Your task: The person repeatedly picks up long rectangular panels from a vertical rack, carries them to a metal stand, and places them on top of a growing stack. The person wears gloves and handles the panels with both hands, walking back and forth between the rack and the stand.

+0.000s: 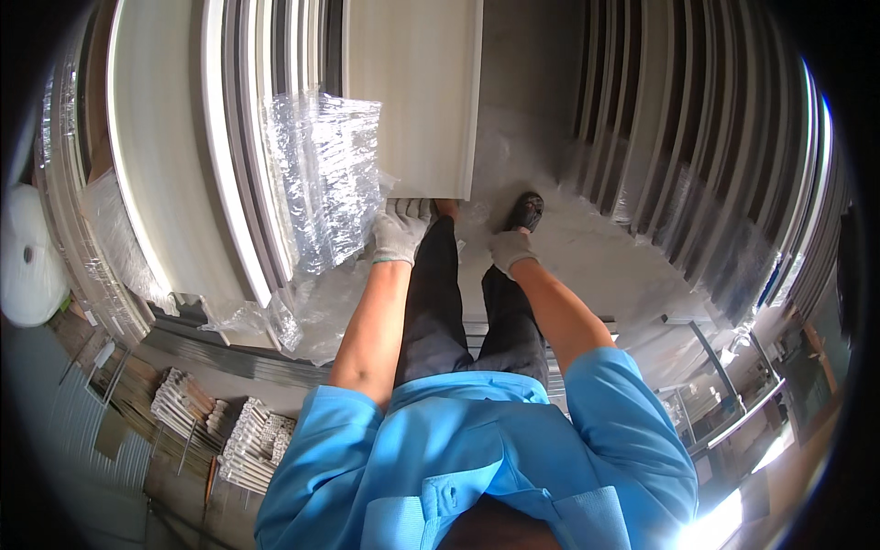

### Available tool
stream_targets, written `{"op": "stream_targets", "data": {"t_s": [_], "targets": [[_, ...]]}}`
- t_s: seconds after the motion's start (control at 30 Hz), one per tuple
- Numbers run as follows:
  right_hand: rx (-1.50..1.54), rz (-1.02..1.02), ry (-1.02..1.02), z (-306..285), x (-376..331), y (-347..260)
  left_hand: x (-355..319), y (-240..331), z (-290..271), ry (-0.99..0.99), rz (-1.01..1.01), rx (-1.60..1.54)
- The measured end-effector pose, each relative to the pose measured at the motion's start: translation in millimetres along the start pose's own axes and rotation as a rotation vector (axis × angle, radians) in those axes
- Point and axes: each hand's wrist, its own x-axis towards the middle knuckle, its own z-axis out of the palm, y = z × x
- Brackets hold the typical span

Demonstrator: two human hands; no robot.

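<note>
- While you look straight down, the pale flat panel (pixel 412 101) stands on its edge in front of you, its near end at your gloved hands and its length running away to the far side.
- Your left hand (pixel 400 229), in a grey work glove, grips the panel's near bottom corner, fingers curled onto the edge.
- Your right hand (pixel 510 247), gloved too, hangs half-curled just right of the panel and apart from it; it holds nothing that shows.
- Clear plastic wrap (pixel 323 188) is peeled off the panel's left face and hangs crumpled beside your left hand; more of it lies bunched on the floor near the left. The panel's near face looks bare, so by my judgement the unwrapping is mostly done, with the loose film not yet cleared away.
- Your dark shoe (pixel 526 213) rests on the grey floor (pixel 596 257) just beyond your right hand.
- Stacked wrapped panels (pixel 174 165) lean at the left, and more stand in rows (pixel 706 156) at the right.
- Bundles of pale rods (pixel 252 440) lie near left; a white foam roll (pixel 29 266) sits at the far left edge.
</note>
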Motion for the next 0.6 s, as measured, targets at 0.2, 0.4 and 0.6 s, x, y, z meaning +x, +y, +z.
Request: {"op": "stream_targets", "data": {"t_s": [0.2,0.4,0.6], "targets": [[0.926,0.311,0.564,-22,-15,7,-4,-3,3,0.001,0.008,-0.01],[1.396,0.158,0.969,-81,-3,-14,-24,-15,8,-0.083,-0.022,0.022],[1.513,0.227,0.8,-65,59,11,-31,-63,21,-0.135,-0.122,-0.01]]}}
